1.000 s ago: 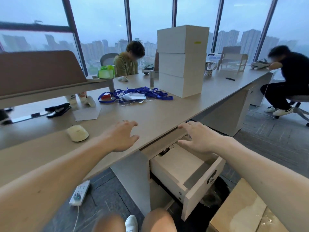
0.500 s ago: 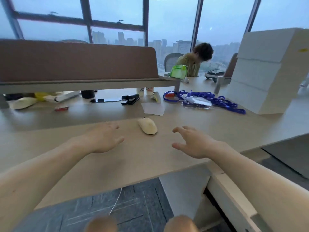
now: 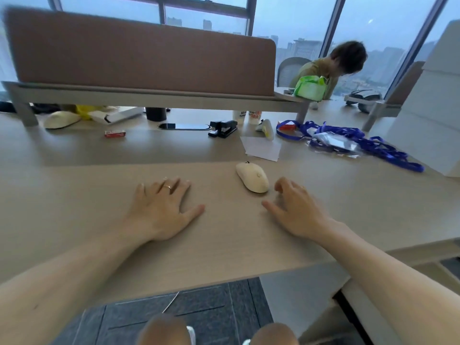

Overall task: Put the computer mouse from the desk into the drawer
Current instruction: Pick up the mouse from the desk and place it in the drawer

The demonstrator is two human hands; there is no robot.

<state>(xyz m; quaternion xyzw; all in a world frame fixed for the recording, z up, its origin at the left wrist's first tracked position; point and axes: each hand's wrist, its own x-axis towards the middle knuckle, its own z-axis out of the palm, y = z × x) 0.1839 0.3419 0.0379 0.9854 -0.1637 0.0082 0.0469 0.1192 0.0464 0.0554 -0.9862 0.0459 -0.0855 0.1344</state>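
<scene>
A cream computer mouse (image 3: 252, 177) lies on the light wood desk (image 3: 224, 240), a little right of centre. My right hand (image 3: 296, 210) hovers just to the right of and nearer than the mouse, fingers curled and apart, holding nothing; its fingertips are a short gap from the mouse. My left hand (image 3: 161, 210) rests flat on the desk to the left of the mouse, fingers spread, a ring on one finger. Only the top edge of the drawer (image 3: 368, 305) shows at the lower right, below the desk edge.
Behind the mouse lie a sheet of paper (image 3: 262, 148), a black stapler (image 3: 222, 129), a small red box (image 3: 115, 133) and blue lanyards (image 3: 353, 143). White boxes (image 3: 430, 115) are stacked at the right. A brown divider panel (image 3: 139, 51) stands on a raised shelf. A person sits beyond.
My view swung left from the open drawer to the desk. My right hand left the drawer and moved up close to the mouse. My left hand settled flat on the desk.
</scene>
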